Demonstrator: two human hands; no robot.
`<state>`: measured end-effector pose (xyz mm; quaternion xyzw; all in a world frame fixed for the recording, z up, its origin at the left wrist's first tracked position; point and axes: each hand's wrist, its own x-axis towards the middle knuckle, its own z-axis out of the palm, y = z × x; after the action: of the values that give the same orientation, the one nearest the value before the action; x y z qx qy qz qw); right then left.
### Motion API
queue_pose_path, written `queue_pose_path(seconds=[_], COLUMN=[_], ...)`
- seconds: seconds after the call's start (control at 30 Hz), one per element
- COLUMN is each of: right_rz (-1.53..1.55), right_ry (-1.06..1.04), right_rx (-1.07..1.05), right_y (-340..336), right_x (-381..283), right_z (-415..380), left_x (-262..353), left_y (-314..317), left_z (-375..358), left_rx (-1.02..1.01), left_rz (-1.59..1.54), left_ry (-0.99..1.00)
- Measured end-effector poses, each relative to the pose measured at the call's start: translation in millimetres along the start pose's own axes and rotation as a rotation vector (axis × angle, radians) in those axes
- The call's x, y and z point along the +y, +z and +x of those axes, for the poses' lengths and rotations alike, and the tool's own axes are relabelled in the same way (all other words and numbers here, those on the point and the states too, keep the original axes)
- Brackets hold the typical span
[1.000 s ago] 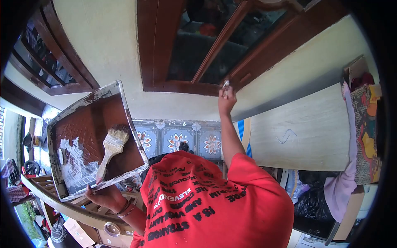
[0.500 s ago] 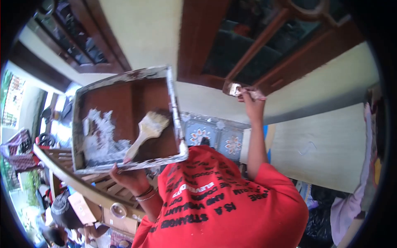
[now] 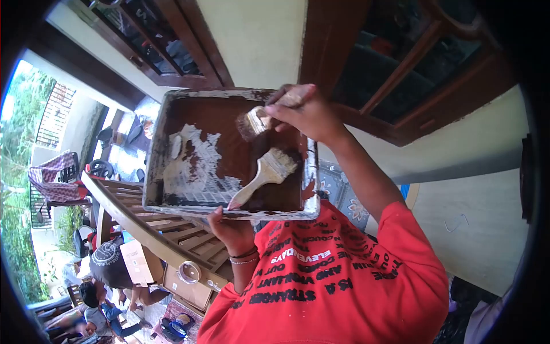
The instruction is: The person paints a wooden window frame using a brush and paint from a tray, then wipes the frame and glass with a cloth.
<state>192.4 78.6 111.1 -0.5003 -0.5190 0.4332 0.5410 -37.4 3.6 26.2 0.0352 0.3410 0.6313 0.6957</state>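
Note:
My left hand [image 3: 234, 232] holds up a square paint tray [image 3: 269, 215] by its near side, thumb at the rim and the other fingers hidden. Brown paint coats the tray floor, with a whitish patch across its left part. In my right hand [image 3: 312, 114] is a small paintbrush [image 3: 258, 121], gripped by its handle. Its brown-stained bristles overlap the far right part of the tray floor in this view. A wider paintbrush [image 3: 272, 169] lies inside the tray, its pale handle slanting down to the near rim by my left thumb.
Brown wooden window frames [image 3: 395, 129] stand in the cream wall [image 3: 252, 40]. To the left are a slatted wooden bench [image 3: 195, 243] and a cardboard box [image 3: 183, 286]. Farther off, a person in a dark cap [image 3: 109, 261] and others sit low. A pale board [image 3: 458, 229] stands at right.
My right hand has brought the small brush from the window frame's lower edge over the tray. The tray has shifted right in view as the camera turned left.

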Motion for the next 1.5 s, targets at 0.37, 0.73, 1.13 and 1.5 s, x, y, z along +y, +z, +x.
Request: queue_pose_path(seconds=[0.37, 0.73, 1.13, 1.5], right_rz=[0.001, 0.059, 0.527, 0.483], right_ry=[0.143, -0.011, 0.152, 0.012], right_rx=[0.009, 0.124, 0.445, 1.26], right_y=[53, 82, -76, -169], right_x=[46, 40, 39, 202], right_z=[65, 87, -76, -215], left_x=[4, 3, 9, 8], left_y=[-14, -18, -19, 3], left_z=[1, 7, 19, 12], left_rx=[-0.155, -0.117, -0.029, -0.107], left_rz=[-0.058, -0.01, -0.002, 0.186], left_ry=[-0.12, -0.139, -0.05, 0.024])
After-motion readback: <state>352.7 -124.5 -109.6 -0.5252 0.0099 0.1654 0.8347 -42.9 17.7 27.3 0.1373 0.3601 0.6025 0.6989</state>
